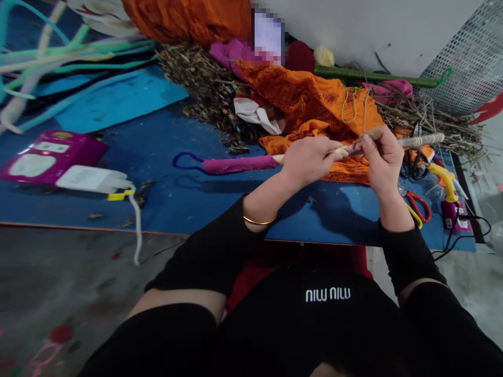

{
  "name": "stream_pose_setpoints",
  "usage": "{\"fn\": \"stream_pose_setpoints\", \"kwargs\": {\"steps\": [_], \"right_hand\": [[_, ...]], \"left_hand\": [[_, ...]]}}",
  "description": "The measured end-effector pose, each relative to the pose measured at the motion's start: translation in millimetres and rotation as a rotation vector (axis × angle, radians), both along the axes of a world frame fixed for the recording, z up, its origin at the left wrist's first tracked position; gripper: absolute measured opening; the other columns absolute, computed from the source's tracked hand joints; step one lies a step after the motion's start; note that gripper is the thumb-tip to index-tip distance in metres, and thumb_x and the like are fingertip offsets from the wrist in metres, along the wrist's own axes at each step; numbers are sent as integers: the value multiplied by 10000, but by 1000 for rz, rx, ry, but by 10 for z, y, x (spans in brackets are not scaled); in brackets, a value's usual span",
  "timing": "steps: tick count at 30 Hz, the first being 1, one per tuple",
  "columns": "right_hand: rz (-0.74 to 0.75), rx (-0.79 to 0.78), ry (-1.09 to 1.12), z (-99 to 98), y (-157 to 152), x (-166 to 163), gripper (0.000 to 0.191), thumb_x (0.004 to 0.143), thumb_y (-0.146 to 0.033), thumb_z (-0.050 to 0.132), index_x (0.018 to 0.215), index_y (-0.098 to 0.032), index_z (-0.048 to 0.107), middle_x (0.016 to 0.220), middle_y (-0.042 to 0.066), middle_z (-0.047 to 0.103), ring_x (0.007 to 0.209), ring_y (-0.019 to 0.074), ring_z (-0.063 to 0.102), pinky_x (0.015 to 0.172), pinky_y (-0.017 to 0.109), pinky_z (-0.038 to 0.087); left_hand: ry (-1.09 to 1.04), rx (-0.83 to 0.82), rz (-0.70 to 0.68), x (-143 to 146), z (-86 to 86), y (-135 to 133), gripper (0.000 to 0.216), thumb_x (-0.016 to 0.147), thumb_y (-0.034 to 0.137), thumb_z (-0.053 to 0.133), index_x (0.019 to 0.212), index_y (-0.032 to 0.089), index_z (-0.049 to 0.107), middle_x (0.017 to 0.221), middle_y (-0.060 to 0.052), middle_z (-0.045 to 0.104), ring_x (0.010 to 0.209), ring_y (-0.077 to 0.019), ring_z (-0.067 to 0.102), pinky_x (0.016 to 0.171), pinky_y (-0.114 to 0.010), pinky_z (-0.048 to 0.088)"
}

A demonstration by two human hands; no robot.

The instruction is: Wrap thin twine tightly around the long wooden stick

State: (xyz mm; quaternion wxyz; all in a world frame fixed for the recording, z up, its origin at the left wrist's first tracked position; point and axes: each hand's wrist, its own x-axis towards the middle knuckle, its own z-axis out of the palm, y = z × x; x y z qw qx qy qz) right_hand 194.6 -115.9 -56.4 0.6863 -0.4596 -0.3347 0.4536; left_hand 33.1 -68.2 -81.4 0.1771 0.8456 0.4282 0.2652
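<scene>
The right hand's [383, 157] fingers [369, 142] are pressed together in a pinch on the bare, pale stretch of the stick [239, 164]; whether a thread also lies between them is too small to tell. The left hand's [310, 159] fingers [332, 149] are curled shut around the stick just beside that pinch, probably to steady it and hold it level while the other hand does the finer work. The stick is held in the air just above a blue mat [188, 193]. Its magenta-wrapped end points away from the left hand, and its pale bound end juts past the right hand.

Behind the stick lie orange cloth [310, 99] and dry twigs [432, 118]. Beyond its pale end, within easy reach, are red-handled scissors [418, 205] and a yellow glue gun [446, 180]. Well beyond its magenta end sits a magenta box [43, 157]. The mat lies on a grey floor [78, 277], and a white wall [373, 31] stands behind everything.
</scene>
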Motion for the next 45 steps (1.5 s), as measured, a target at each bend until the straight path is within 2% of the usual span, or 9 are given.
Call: {"fn": "stream_pose_setpoints", "kwargs": {"steps": [5,8,13,21,28,36,40,45], "right_hand": [[63,-74,42,40,-39,56,325,789,-37,807,731,-248,567,750,-68,636,910,168,731,735,316,642],[113,-66,-4,31,-48,88,332,766,-30,828,724,-244,577,766,-56,652,937,178,742,737,317,648],[96,-35,-26,24,-13,81,319,773,-63,841,727,-242,582,784,-62,665,926,160,741,750,308,655],[36,-68,84,14,20,54,328,803,-66,806,747,-242,535,778,-72,640,961,163,742,768,319,660],[111,38,-217,-61,52,94,240,826,-242,836,808,-250,597,795,-69,654,907,145,734,735,291,654],[-46,-27,-127,-22,68,104,239,858,-165,793,794,-238,575,814,-76,669,944,133,745,788,271,632],[2,54,-368,-76,98,162,226,895,-302,785,798,-235,591,789,-60,656,983,163,741,845,320,629],[85,205,-811,-185,167,277,330,1009,-529,592,853,-239,603,783,-33,655,922,167,714,909,374,615]], "left_hand": [[-45,-40,-15,-15,4,22,272,956,335,555,940,266,818,846,-16,783,774,-203,670,682,-301,443],[-62,-82,-25,-22,13,26,275,960,342,551,909,255,808,788,-9,755,723,-186,640,669,-297,425],[-57,-62,-29,-22,17,15,307,953,375,529,863,260,799,709,-11,706,693,-199,622,658,-315,423],[89,64,-42,-3,-38,-8,350,932,291,530,1130,284,818,974,-55,797,880,-257,703,696,-343,468],[154,141,-24,0,-63,-38,363,948,298,518,1160,235,806,1003,-85,791,927,-283,736,690,-349,469],[179,316,-89,34,-120,-57,374,953,277,524,1216,205,780,952,-95,809,835,-272,743,638,-346,455],[234,349,-106,47,-119,-88,379,976,282,524,1265,163,738,995,-124,807,880,-297,761,642,-349,458],[301,421,-76,38,-104,-113,368,1032,306,469,1285,156,691,899,-102,778,819,-258,746,615,-316,429]]}}
